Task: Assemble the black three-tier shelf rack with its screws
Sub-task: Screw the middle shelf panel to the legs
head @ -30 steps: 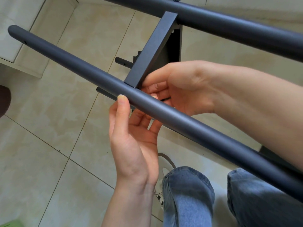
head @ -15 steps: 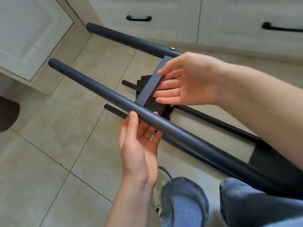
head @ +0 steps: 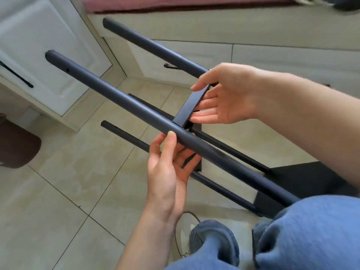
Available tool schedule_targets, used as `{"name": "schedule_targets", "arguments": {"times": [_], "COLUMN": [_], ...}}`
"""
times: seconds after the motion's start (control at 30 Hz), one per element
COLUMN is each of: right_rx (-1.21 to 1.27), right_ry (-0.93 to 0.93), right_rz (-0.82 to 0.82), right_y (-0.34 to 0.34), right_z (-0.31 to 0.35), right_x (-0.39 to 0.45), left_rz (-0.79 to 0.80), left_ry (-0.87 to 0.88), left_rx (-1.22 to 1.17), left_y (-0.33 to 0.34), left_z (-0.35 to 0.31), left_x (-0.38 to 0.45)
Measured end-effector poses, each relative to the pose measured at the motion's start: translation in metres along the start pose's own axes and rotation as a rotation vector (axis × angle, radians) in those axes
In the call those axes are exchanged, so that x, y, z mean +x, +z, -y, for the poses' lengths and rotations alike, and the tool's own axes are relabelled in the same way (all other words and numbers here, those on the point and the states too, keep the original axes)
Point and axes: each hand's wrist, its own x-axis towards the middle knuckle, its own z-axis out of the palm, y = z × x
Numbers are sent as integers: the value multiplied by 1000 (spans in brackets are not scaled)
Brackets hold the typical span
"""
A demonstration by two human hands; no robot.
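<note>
The partly built black rack hangs above the tiled floor (head: 64, 191). Its near tube (head: 120, 102) runs diagonally from upper left to lower right, and a far tube (head: 152, 45) lies parallel behind it. A flat crossbar (head: 190, 107) spans between the 2 tubes. The left hand (head: 167, 168) is under the near tube, thumb laid on the tube's top and fingers reaching up beneath it, just beside the crossbar joint. The right hand (head: 224, 94) has straight fingers against the crossbar's side, index finger over its upper end. 2 more tubes (head: 124, 133) of the rack show lower down. White cabinets (head: 48, 45) stand behind
</note>
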Motion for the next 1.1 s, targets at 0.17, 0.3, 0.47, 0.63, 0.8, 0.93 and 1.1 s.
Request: {"name": "schedule_targets", "arguments": {"times": [0.17,0.3,0.47,0.63,0.8,0.93,1.1], "right_rx": [-39,-3,62,112,-8,-81,-134], "right_ry": [-64,-94,-111,-160,-225,-305,-360], "right_rz": [-5,-14,0,-33,-104,-106,-123], "right_y": [9,-3,-38,-82,-118,-149,-189], "right_z": [22,25,18,10,12,5,-12], "right_x": [-39,-62,-80,-98,-116,-128,-148], "left_rz": [134,200,306,514,623,721,884], "left_ry": [127,229,305,256,206,184,52], "left_rx": [146,288,466,633,652,629,735], "left_y": [19,39,54,74,113,138,158], "left_z": [-32,-37,-25,-6,13,36,64], "left_x": [-11,-20,-24,-24,-21,-22,-32]}}
